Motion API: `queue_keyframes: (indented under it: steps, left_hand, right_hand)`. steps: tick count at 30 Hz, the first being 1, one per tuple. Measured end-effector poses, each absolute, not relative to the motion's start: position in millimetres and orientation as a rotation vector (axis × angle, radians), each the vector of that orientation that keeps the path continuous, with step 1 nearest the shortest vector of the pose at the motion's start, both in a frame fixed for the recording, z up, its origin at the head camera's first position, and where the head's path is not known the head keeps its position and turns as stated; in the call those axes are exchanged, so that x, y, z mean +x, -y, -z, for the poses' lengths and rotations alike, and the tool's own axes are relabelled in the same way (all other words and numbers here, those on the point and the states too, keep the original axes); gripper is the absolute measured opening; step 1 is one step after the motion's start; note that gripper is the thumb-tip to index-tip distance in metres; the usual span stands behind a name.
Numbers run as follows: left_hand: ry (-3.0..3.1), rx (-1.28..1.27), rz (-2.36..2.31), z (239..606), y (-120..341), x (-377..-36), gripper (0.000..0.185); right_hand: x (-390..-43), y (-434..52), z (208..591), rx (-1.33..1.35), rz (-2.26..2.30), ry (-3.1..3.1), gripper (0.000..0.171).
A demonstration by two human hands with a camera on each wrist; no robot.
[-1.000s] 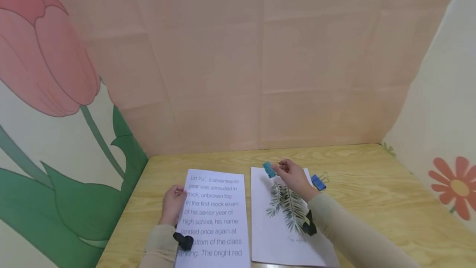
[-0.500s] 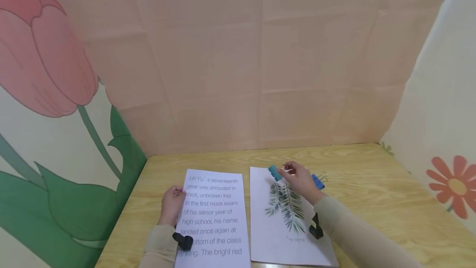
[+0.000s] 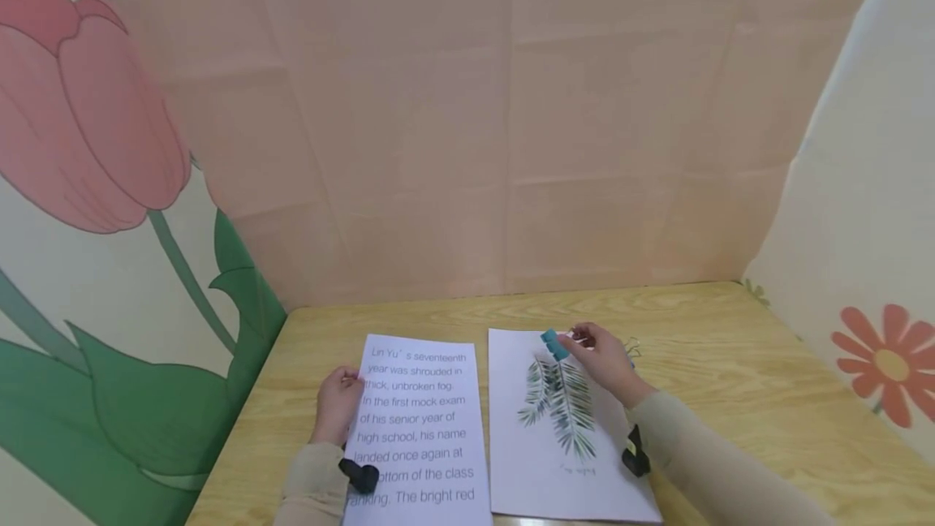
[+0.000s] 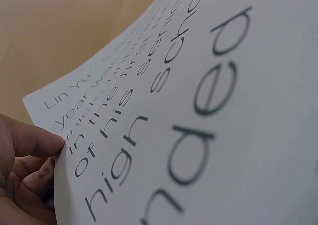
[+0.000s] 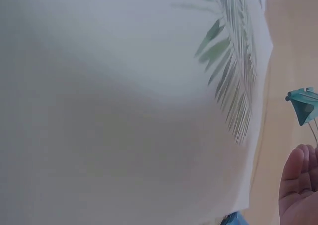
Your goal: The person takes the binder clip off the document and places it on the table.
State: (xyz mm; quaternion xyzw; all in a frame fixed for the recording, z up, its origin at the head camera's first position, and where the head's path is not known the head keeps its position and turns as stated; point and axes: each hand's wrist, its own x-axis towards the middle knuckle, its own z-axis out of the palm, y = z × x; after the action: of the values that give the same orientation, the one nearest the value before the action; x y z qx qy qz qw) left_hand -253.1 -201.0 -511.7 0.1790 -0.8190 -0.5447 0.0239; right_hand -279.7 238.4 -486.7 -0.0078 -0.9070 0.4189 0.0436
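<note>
- The right hand (image 3: 602,357) pinches a teal binder clip (image 3: 554,344) by its wire handles, holding it just above the far edge of the leaf-print sheet (image 3: 555,461) that lies flat on the tabletop (image 3: 730,396).
- In the right wrist view the clip (image 5: 303,106) hangs beyond the sheet's edge, its wire arms running toward the fingertips (image 5: 297,173); its mouth does not appear to be on the paper.
- The left hand (image 3: 338,404) grips the left edge of the printed text sheet (image 3: 420,428), thumb on top and fingers curled beneath, and the left wrist view shows that edge (image 4: 59,150) lifted slightly off the wood.
- A blue binder clip (image 3: 631,362) lies on the tabletop just behind the right hand, mostly hidden by it.
- The clip looks small, light and stiff, with a strong spring; the wire handles are probably the place to squeeze, since the smooth body gives little purchase and could snap shut.
- The sheets are thin, limp and easily creased, and likely to slide on the smooth wood, so an edge hold like the left hand's seems the best grip.
- Black wrist-worn camera mounts (image 3: 359,474) sit on both sleeves.
</note>
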Motion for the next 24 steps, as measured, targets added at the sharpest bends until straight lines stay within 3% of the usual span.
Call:
queue_keyframes:
  steps: [24]
  left_hand:
    - [2.563,0.572,1.653,510.3,198.7,-252.5,0.021]
  right_hand:
    - [-264.2,-278.2,494.7,-0.185,-1.322,2.799,0.072]
